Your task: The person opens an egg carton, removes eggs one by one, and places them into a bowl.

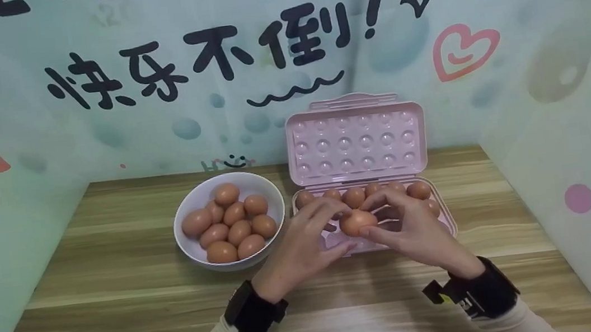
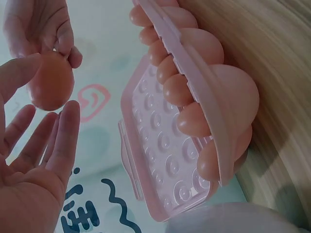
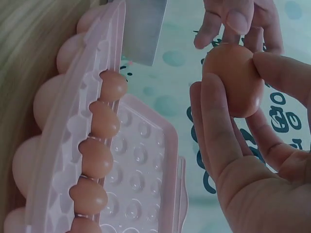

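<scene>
A brown egg (image 1: 358,223) is pinched between the thumb and fingers of my right hand (image 1: 422,229), over the pink egg carton (image 1: 451,220). My left hand (image 1: 299,244) is close on the egg's other side, its fingers loosely spread. In the left wrist view the left thumb overlaps the egg (image 2: 51,82); whether it touches is hard to tell. The carton's lid (image 1: 355,144) stands raised behind, showing its dimples. Brown eggs (image 1: 418,191) fill the carton's back row, and another (image 1: 432,207) is partly visible beside my right hand. Both hands hide much of the front rows.
Left of the carton stands a white bowl (image 1: 186,246) holding several brown eggs (image 1: 221,252). Both rest on a wood-grain table (image 1: 139,320). A printed backdrop (image 1: 127,124) rises behind the table, with side panels left and right.
</scene>
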A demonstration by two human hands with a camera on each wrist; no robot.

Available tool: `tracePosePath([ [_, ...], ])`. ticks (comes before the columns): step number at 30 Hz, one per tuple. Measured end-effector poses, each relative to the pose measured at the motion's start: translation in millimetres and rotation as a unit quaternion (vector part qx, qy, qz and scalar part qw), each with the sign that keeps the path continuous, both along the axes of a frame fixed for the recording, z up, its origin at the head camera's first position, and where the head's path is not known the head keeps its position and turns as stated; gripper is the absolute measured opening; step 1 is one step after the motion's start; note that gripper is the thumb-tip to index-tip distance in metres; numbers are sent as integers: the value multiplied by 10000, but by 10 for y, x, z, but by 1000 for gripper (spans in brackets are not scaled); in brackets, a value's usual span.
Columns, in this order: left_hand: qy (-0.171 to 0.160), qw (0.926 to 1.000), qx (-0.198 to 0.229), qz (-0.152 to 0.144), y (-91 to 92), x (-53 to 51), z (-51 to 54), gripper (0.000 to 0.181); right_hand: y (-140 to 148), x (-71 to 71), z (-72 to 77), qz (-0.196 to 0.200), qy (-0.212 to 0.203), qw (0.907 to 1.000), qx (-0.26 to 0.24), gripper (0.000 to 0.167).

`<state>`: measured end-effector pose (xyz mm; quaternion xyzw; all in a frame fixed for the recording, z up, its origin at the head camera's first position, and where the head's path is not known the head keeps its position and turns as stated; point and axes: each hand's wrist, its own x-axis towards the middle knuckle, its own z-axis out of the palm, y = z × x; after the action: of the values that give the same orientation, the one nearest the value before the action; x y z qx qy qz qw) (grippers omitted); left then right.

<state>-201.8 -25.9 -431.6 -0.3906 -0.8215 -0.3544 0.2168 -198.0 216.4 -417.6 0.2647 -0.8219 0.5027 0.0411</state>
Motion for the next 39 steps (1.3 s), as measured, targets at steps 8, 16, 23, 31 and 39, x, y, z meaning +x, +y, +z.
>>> tracePosePath([
  [8, 215, 9996, -161, 90, 36, 31, -6, 43, -42, 45, 8, 342, -393, 9985, -188, 33],
  [16, -308, 9993, -175, 87, -181, -21, 121, 40, 40, 7, 73, 385, 28, 9992, -57, 28],
  [23, -548, 9932, -631, 807, -669, -143, 353, 35, 247, -49, 199, -153, 603, 9975, 334, 32],
  [31, -1354, 9758, -1021, 1384, -1218, -368, 456, 35, 456, -87, 315, -605, 629, 9922, 893, 34],
  [39, -2112, 9514, -1503, 1662, -1554, -552, 327, 34, 516, -125, 327, -570, 1102, 9865, 1065, 38],
])
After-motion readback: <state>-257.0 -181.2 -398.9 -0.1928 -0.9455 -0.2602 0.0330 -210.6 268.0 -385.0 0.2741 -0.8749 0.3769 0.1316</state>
